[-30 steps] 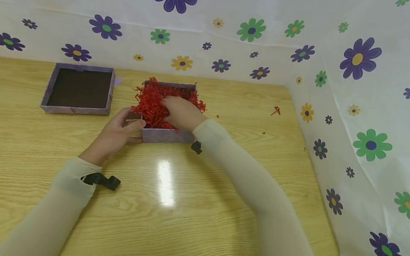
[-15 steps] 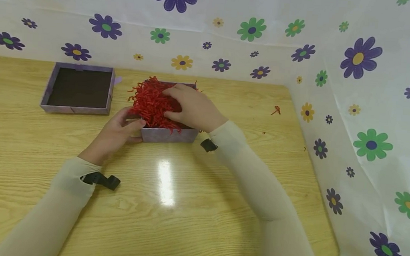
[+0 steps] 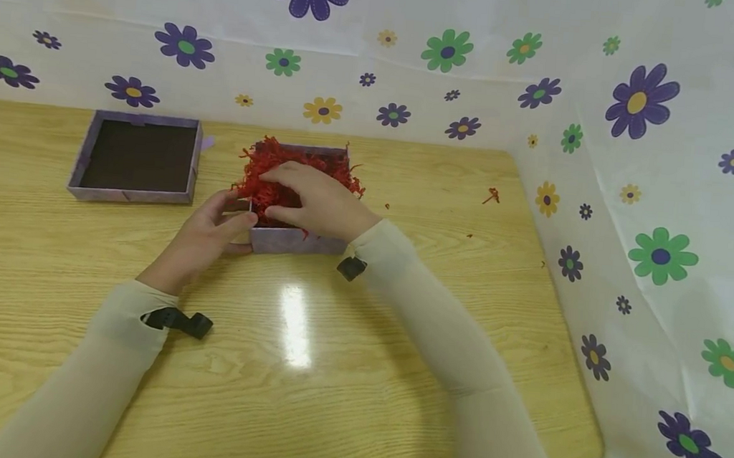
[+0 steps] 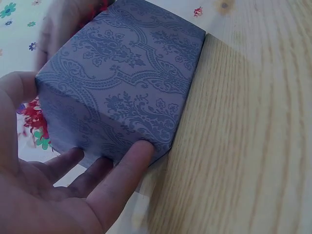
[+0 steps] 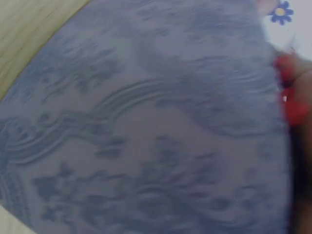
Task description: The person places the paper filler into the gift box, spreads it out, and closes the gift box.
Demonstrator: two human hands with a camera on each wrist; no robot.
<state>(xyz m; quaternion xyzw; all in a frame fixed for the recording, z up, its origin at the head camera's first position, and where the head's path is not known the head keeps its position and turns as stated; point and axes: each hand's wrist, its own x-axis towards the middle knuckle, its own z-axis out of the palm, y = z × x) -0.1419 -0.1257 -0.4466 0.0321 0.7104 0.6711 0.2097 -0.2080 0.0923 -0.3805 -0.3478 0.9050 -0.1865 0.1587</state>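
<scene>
The wooden surface (image 3: 330,370) is walled by a white flower-print sheet (image 3: 637,171) at the back and right. On it, at the far middle, sits a purple patterned gift box (image 3: 298,240) heaped with red shredded paper (image 3: 268,171). The head view alone shows this filling and the box lid (image 3: 136,158) lying open side up, well apart to the left. The left wrist view shows what the head view hides: the damask print on the box wall and the left hand (image 3: 207,234) with straight fingers (image 4: 129,161) laid against its corner. The right hand (image 3: 317,200) rests on the shreds, fingers loosely curved over them; whether it pinches any, I cannot tell. The right wrist view shows only the blurred box wall. Stray red scraps (image 3: 491,195) lie to the right.
</scene>
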